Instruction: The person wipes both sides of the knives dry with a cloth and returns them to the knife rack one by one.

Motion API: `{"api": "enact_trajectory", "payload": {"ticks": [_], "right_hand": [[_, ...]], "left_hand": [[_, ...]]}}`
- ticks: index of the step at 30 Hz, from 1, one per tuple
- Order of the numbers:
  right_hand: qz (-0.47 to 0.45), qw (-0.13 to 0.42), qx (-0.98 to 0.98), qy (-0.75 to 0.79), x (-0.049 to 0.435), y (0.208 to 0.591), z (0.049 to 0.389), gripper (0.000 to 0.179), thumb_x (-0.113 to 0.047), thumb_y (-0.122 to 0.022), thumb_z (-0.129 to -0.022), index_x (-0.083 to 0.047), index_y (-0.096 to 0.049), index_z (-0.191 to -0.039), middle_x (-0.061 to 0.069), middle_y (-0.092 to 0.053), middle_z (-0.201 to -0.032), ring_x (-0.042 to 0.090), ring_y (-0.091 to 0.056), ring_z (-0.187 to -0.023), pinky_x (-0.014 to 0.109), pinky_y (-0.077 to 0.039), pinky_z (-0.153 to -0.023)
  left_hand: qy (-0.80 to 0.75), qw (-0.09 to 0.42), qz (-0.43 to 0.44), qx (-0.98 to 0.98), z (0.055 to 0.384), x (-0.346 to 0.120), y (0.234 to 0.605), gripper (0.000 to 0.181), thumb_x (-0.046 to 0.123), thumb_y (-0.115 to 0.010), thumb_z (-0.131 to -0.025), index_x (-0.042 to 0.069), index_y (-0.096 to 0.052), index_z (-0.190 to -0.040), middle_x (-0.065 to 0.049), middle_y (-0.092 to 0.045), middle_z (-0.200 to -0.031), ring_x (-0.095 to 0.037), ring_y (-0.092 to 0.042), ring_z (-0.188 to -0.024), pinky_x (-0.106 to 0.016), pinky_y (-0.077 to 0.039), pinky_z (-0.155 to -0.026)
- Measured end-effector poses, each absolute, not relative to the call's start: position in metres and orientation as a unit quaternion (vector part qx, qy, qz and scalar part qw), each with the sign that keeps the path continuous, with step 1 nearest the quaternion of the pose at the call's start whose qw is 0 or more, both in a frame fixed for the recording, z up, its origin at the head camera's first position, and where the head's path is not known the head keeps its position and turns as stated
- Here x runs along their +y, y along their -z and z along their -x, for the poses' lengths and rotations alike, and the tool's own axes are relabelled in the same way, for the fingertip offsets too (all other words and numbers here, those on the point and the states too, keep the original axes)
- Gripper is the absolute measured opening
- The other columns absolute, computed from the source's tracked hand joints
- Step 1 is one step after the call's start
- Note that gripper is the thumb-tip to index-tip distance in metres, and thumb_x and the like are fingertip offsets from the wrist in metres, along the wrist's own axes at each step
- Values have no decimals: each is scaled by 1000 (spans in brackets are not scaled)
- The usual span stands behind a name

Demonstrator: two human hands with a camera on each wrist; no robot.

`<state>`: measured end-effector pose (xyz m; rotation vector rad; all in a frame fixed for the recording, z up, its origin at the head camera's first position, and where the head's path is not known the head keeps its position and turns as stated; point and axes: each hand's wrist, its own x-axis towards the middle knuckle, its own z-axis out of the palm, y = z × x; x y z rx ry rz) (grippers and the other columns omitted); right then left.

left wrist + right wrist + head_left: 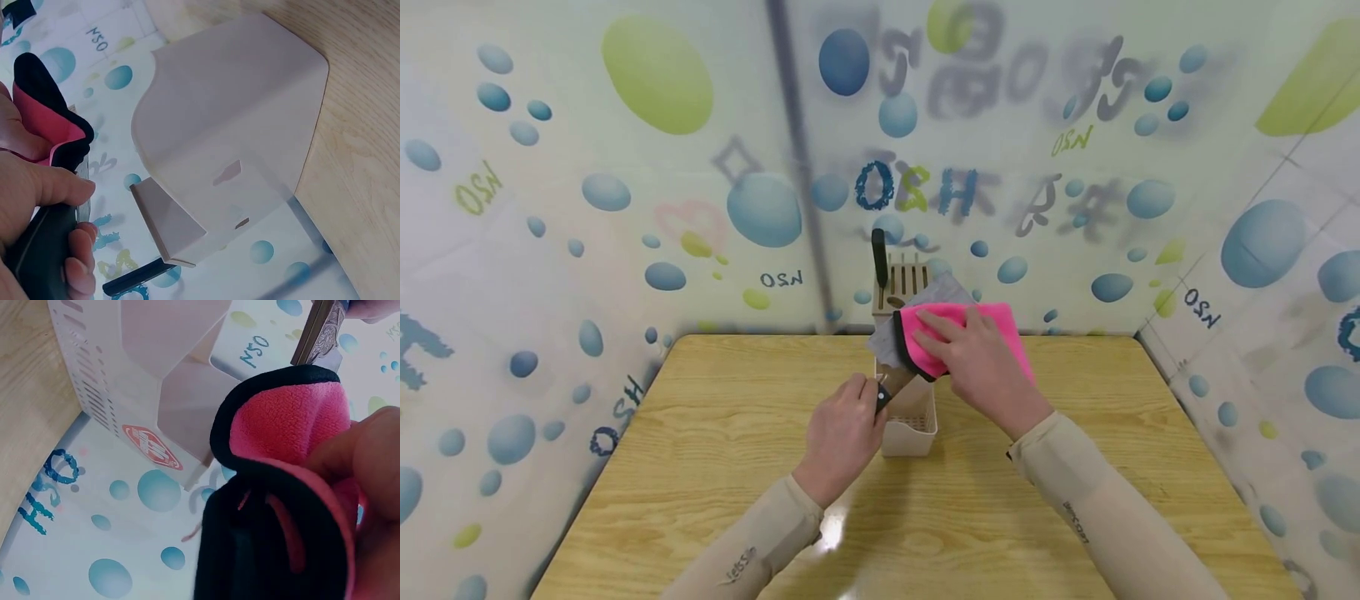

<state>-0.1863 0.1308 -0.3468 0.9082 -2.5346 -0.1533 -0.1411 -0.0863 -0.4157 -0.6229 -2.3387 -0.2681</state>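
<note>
My left hand (842,429) grips the black handle (40,256) of a knife. Its blade (325,334), engraved near the handle in the right wrist view, points up and away to the right. A pink cloth (1003,321) with black edging lies folded over the blade, and my right hand (985,371) holds it there. The cloth hides much of the blade. A grey patterned surface (943,289) shows behind the cloth; whether it is blade or cloth, I cannot tell. Both hands are above a pale plastic knife holder (908,444).
A black-handled knife (879,258) stands in a slot at the holder's back left. The holder has several slots on top and a low open tray in front. It stands on a wood-grain table (737,400), near the wall sheet (700,200) with bubble prints.
</note>
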Motion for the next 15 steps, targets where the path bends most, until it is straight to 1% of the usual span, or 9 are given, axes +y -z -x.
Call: {"api": "enact_trajectory", "payload": {"ticks": [3,7,11,15], "right_hand": [[-335,224,-913,70,130,347,186,63,3,-69,-85,-21,-65,-142,4,-55,-152,43,-61,-102,46,-53,-83],[-346,237,-905,71,128,348,187,60,4,-66,-88,-23,-66,-141,0,-54,-153,39,-59,-106,47,-52,-88],[-365,261,-891,69,123,348,187,52,1,-71,-92,-25,-68,-137,-3,-56,-152,34,-56,-105,45,-51,-86],[-380,275,-879,87,119,348,185,48,-6,-74,-93,-28,-69,-136,-5,-56,-152,33,-55,-105,44,-51,-85]], "left_hand": [[101,343,241,-902,141,-86,415,34,15,-90,-77,-1,-72,-102,-8,-63,-85,-22,-67,-72,-34,-59,-57],[95,339,246,-903,140,-85,414,37,16,-91,-77,-1,-73,-105,-7,-62,-85,-21,-66,-71,-34,-58,-56],[85,337,254,-903,139,-84,414,41,18,-92,-76,-2,-74,-106,-6,-61,-84,-20,-65,-69,-33,-56,-55],[76,330,255,-905,138,-83,413,38,18,-92,-77,-2,-73,-103,-6,-62,-85,-18,-65,-69,-31,-56,-54]]}}
